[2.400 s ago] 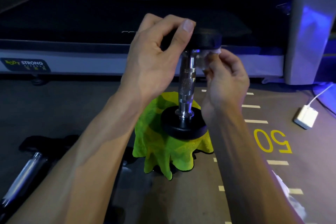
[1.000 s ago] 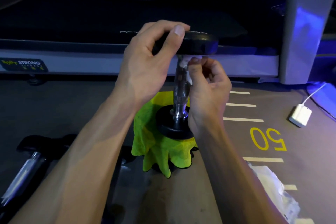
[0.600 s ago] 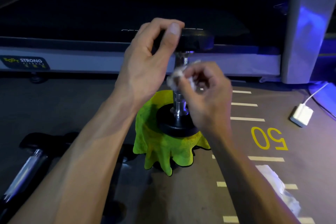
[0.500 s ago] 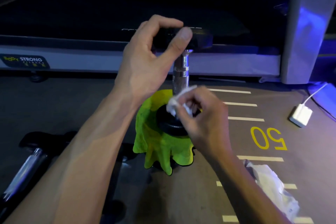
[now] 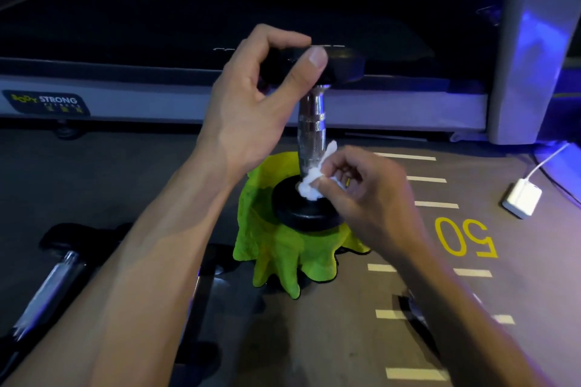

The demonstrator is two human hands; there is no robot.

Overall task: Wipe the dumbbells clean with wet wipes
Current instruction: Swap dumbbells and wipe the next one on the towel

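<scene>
A dumbbell (image 5: 311, 132) with a chrome handle and black end plates stands upright on a green cloth (image 5: 276, 254) draped over something hidden beneath it. My left hand (image 5: 251, 110) grips the dumbbell's top plate between thumb and fingers. My right hand (image 5: 364, 195) pinches a crumpled white wet wipe (image 5: 311, 185) and presses it where the handle meets the bottom plate.
A second dumbbell (image 5: 53, 280) lies on the floor at the lower left, partly behind my left forearm. A treadmill (image 5: 188, 97) runs across the back, with a grey upright (image 5: 534, 41) at the right. A white charger block (image 5: 522, 198) with its cable sits on the marked floor at the right.
My right hand has carried the wipe down the chrome handle from under the top plate to the base. My left hand has kept its grip on the top plate.
</scene>
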